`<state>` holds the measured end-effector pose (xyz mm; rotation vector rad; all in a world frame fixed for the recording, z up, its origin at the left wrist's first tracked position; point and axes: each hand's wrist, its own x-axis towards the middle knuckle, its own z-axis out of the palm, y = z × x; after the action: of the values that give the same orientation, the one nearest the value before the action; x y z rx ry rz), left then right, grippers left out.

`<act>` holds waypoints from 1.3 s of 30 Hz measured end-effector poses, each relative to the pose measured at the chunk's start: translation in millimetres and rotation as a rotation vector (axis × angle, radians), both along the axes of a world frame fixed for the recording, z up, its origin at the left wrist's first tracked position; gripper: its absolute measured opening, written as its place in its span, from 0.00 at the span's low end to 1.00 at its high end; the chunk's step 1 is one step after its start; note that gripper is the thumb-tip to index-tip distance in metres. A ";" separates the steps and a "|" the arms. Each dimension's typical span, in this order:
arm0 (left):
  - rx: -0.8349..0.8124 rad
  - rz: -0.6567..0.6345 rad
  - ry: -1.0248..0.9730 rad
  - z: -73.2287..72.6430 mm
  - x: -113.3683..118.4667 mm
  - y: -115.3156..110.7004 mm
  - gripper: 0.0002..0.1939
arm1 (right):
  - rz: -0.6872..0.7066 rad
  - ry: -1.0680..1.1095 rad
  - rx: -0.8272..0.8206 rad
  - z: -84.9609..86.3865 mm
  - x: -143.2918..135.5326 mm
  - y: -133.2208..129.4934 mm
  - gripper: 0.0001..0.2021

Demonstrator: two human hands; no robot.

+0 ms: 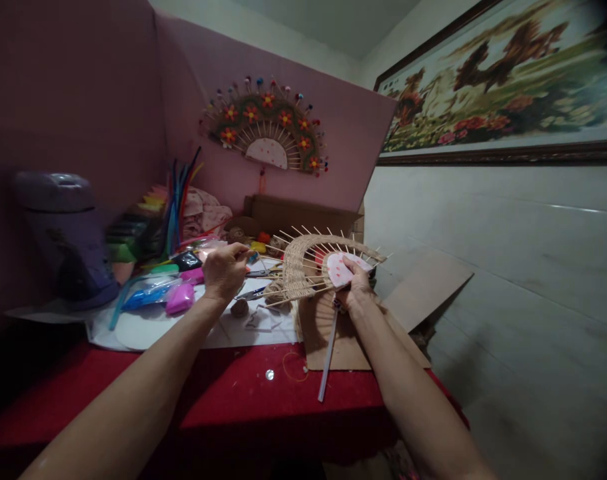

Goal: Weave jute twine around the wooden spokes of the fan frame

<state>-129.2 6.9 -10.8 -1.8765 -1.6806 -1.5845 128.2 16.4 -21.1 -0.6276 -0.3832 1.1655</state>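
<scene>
My right hand [357,288] holds a woven fan [297,264] by its half-round centre, a white cloth patch with pink spots [340,268]. The thumb lies on top of the patch. Thin pale sticks spread out from the centre, and tan cord is woven across them in an arc. My left hand [225,270] is raised to the left of the fan, apart from its sticks. Its fingers are pinched together; whatever may be between them is too small to make out. Below the left hand's fingers are pliers [253,294] and a small ball of brown twine [240,307].
A decorated fan [267,137] with orange flowers hangs on the pink board behind. At left stand a purple bottle [70,247] and coloured pipe cleaners [176,207], near bright clay packets [179,300]. A glue stick [328,357] overhangs cardboard [316,337] on the red tablecloth [223,393].
</scene>
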 end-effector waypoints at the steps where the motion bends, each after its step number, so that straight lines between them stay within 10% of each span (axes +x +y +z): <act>1: 0.017 -0.019 0.001 -0.3 -0.1 0.5 0.12 | 0.012 -0.009 0.003 -0.6 0.2 0.5 0.03; 8: 0.010 -0.140 -0.024 -1.7 1.3 3.6 0.11 | 0.020 -0.070 0.016 -2.5 -0.8 0.9 0.05; 18: -0.236 -0.653 -0.459 -9.8 14.8 8.8 0.11 | 0.095 -0.128 0.050 0.6 -4.7 -6.9 0.09; 39: -0.388 -0.762 -0.556 -9.7 28.3 -3.4 0.12 | 0.078 -0.089 0.023 -0.3 -5.2 -5.9 0.11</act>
<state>-100.9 3.5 -20.5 -2.6823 -1.6341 -2.3761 123.0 10.5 -21.3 -0.6503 -0.4996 1.2089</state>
